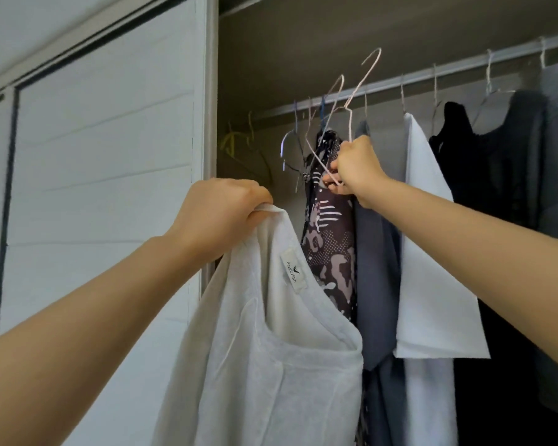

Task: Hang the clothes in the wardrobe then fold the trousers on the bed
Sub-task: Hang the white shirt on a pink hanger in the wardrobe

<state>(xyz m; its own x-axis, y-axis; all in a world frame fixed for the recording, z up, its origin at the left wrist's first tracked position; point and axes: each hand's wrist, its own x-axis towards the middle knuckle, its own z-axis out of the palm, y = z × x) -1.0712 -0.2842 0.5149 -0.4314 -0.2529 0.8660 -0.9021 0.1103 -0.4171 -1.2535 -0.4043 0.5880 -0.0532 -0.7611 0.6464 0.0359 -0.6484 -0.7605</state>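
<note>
Shirt (271,365), white, soft, light: we judge collar best hold. Left hand (226,207) fingers bunched round its top edge; right hand (354,169) fingers clamped on wire hangers (345,104), stiff.

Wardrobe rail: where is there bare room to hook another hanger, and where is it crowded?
The rail is bare between the yellow hangers and the blue hanger, and again above the black garment. It is crowded around the patterned garment, where the right hand holds wire hangers among other hooks.
</note>
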